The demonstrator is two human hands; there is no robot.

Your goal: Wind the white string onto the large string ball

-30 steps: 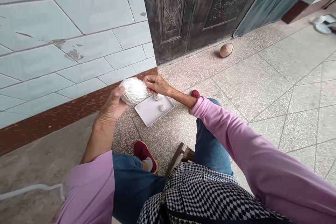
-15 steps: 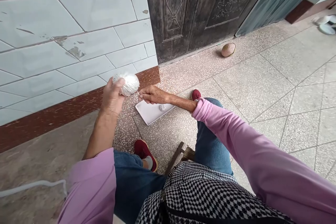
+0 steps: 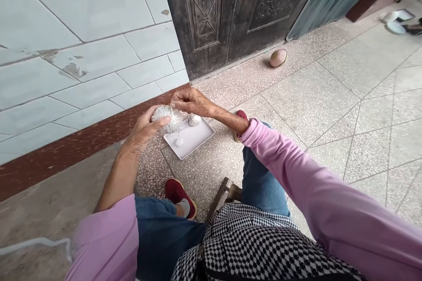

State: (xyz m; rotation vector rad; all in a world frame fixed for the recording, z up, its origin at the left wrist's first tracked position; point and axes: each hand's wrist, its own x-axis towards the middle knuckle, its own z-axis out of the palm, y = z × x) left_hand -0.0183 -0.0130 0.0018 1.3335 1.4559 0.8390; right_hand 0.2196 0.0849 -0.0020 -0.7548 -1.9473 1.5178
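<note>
My left hand point(image 3: 145, 129) is wrapped around a white, spiky ball point(image 3: 169, 119) that looks like a pom-pom, its thumb lying across the front. At the ball's upper right edge, my right hand point(image 3: 194, 102) has thumb and fingers pinched together; whatever they grip is too small to make out. Below both hands a shallow white tray point(image 3: 198, 139) rests on the floor. It holds a round, textured white ball point(image 3: 194, 120) and a smaller white tuft point(image 3: 178, 141).
A tiled wall point(image 3: 95, 57) with a brown base strip rises on the left. Ahead stands a dark carved door point(image 3: 227, 17), with a pinkish ball-like object point(image 3: 278, 58) on the floor before it. A wooden stool point(image 3: 220, 197) shows between my legs. A white cord point(image 3: 36, 242) crosses the lower left.
My left hand has lowered slightly and turned the pom-pom-like ball, so its spiky side shows. My right hand has moved up onto the ball's edge. More of the tray is visible.
</note>
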